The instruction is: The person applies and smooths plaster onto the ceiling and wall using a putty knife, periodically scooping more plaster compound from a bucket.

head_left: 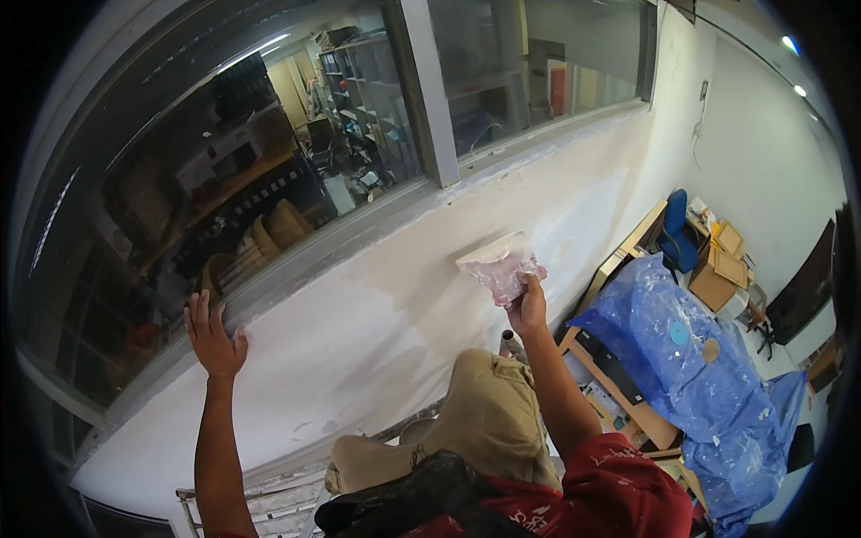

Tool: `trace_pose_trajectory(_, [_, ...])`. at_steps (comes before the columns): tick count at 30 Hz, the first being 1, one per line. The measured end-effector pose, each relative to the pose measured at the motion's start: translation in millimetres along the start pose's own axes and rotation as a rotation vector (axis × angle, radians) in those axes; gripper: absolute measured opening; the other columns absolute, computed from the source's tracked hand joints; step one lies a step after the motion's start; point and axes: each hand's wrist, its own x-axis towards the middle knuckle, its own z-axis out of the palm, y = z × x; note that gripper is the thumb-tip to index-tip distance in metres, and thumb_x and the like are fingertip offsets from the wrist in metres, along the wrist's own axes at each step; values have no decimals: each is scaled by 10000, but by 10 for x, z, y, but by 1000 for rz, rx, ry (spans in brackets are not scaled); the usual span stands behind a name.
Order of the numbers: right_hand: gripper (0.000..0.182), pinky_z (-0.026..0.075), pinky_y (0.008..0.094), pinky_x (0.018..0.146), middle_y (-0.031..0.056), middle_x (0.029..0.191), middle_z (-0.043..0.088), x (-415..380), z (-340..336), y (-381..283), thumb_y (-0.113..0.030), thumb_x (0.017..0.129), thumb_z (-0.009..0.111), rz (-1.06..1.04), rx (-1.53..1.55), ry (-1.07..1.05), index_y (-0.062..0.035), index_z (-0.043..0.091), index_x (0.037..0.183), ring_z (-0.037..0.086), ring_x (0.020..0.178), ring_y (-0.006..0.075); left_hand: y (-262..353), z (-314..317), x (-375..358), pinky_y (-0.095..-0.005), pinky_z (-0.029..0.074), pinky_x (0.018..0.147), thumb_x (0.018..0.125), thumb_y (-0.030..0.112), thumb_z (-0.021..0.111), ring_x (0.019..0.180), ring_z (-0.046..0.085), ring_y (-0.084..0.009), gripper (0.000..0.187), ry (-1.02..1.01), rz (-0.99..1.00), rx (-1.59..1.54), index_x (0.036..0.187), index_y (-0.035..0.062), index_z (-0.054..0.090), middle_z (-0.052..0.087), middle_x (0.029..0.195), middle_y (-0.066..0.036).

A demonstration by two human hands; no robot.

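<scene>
Gripping pink-smeared scraper point(499, 269); blade beyond right hand point(529, 305), near wall point(359, 332).

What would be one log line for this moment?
left hand: open, by window frame | right hand: grips pinkish-white flat piece at wall | blue sheet: over desk

The wooden desk point(652, 425) carries a crumpled, paint-spotted blue plastic sheet point(695, 394), with a long black object point(610, 366) near the desk's left edge.
</scene>
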Motion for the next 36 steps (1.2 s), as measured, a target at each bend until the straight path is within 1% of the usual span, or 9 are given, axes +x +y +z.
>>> trace_pose_trajectory(2, [373, 569, 376, 786, 109, 1149, 638, 121, -320, 34, -188, 951, 419, 44, -82, -155, -18, 520, 1268, 658, 1011, 242, 13, 0, 0, -603, 233, 1174, 808, 230, 579, 1447, 306, -410, 486, -10, -4, 2, 1246, 38, 492, 386, 1508, -212])
trace_pose_trajectory(5, [358, 549, 375, 699, 102, 1088, 646, -79, 130, -124, -150, 927, 433, 80, -134, 63, -15, 528, 1244, 662, 935, 229, 23, -16, 37, -605, 231, 1174, 806, 222, 571, 1446, 309, -410, 487, -3, 0, -2, 1248, 36, 491, 386, 1508, -213])
trace_pose_trajectory(8, [323, 546, 366, 676, 88, 1002, 651, -118, 311, -97, -129, 901, 467, -188, -352, 166, -2, 552, 1186, 655, 821, 249, 34, -39, 53, -604, 230, 1174, 808, 227, 563, 1443, 313, -410, 488, 18, 11, -8, 1251, 34, 491, 386, 1509, -213])
trace_pose_trajectory(12, [488, 477, 455, 926, 263, 1226, 507, 194, 102, 10, -45, 912, 477, -630, -1247, 239, 56, 409, 1385, 546, 1091, 382, 32, -12, 31, -602, 227, 1175, 824, 243, 557, 1440, 318, -410, 482, 2, 8, 7, 1253, 33, 492, 387, 1509, -211])
trace_pose_trajectory(18, [800, 428, 472, 1014, 310, 1353, 408, 682, 274, -61, 59, 841, 559, -944, -1520, 209, 17, 185, 1547, 436, 1229, 464, 14, 8, 20, -604, 226, 1173, 839, 251, 558, 1437, 316, -423, 475, -3, 5, 3, 1254, 29, 492, 386, 1505, -220])
trace_pose_trajectory(28, [643, 519, 430, 979, 332, 1359, 441, 946, 296, 527, -19, 920, 487, -778, -1900, 93, 148, 220, 1480, 531, 1226, 454, -4, 60, 1, -622, 231, 1160, 798, 223, 587, 1434, 313, -431, 522, -22, 27, 39, 1263, 20, 468, 377, 1500, -232])
trace_pose_trajectory(29, [629, 534, 421, 960, 315, 1328, 480, 802, 225, 612, -27, 921, 474, -587, -1929, 13, 160, 227, 1469, 565, 1192, 438, 21, 60, -2, -624, 229, 1160, 793, 219, 588, 1434, 311, -432, 529, -21, 21, 21, 1266, 20, 464, 373, 1502, -232])
trace_pose_trajectory(30, [630, 542, 414, 946, 294, 1335, 482, 726, -20, 869, -36, 922, 471, -730, -2001, -26, 147, 231, 1475, 569, 1184, 432, 39, 37, 10, -626, 228, 1160, 787, 216, 590, 1433, 310, -433, 536, -17, 15, 7, 1269, 19, 460, 370, 1504, -233])
trace_pose_trajectory(36, [720, 526, 478, 906, 227, 1247, 496, 13, -116, 378, -105, 847, 646, -345, -1816, -115, -1, 333, 1486, 534, 1178, 408, 72, -71, 68, -632, 222, 1163, 767, 194, 599, 1429, 307, -445, 558, -37, 9, -29, 1272, 6, 456, 364, 1504, -238])
